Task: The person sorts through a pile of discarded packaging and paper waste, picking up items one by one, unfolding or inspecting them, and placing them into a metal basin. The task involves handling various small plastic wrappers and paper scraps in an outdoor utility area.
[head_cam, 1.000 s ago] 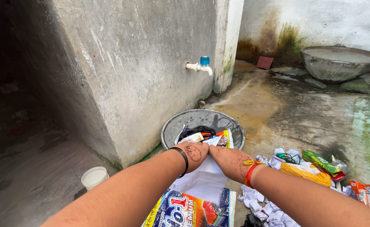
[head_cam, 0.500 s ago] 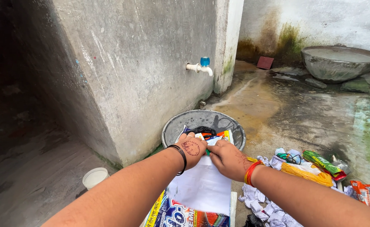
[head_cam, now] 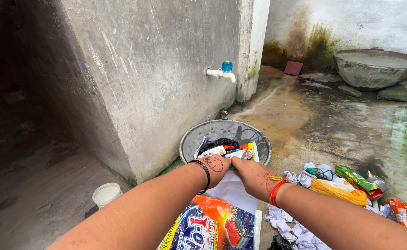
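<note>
My left hand (head_cam: 216, 167) and my right hand (head_cam: 251, 176) meet at the near rim of a round grey metal basin (head_cam: 198, 136). Both grip the top edge of a white bag (head_cam: 233, 192) that hangs down from them. The basin holds several colourful packets (head_cam: 222, 149) and something black. A black band circles my left wrist, a red and yellow thread my right. Below my hands lies a large blue, orange and red detergent packet (head_cam: 212, 227), partly under the white bag.
A white tap with a blue handle (head_cam: 222, 71) juts from the grey concrete wall above the basin. A small white cup (head_cam: 106, 194) stands on the floor at left. Wrappers, yellow and green packets and white scraps (head_cam: 337, 185) lie at right. A big concrete bowl (head_cam: 374, 67) sits far back.
My hands have drawn together at the basin's rim and lifted the white bag's top edge. The detergent packet now shows more below it.
</note>
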